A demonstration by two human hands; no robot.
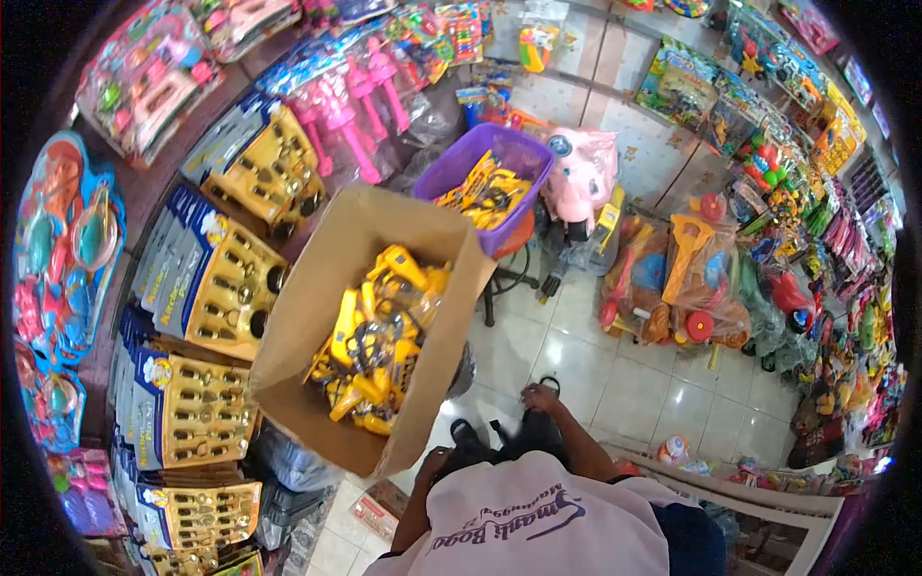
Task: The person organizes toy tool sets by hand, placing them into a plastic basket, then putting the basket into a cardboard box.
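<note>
Close in, under the printed shirt (538,523), both arms hang down and apart: the left hand (434,464) sits low by the near corner of the cardboard box (317,317), perhaps just touching its edge, though I cannot tell whether its fingers are closed on anything; the right hand (540,396) rests down by the dark trousers, holding nothing that I can make out. The box stands open just in front of the person, raised off the tiled floor (653,384) and leaning against the wall of packaged toy sets (216,298), and it is about half full of yellow toy trucks (375,346) wrapped in clear plastic. I would judge those trucks light and hollow, stiff in the body but with thin arms and buckets that could snap, and the film around them looks slippery, so a hand would do best to take one by the chunky body rather than by a loose part or the wrapper. The box itself seems soft-sided with flaps splayed; gripping under the bottom corners should serve better than pulling a flap. Beyond it, a purple basket (451,163) on a stool holds more of the same yellow toys, and farther off a pink ride-on toy (586,168) stands among bagged beach sets.
</note>
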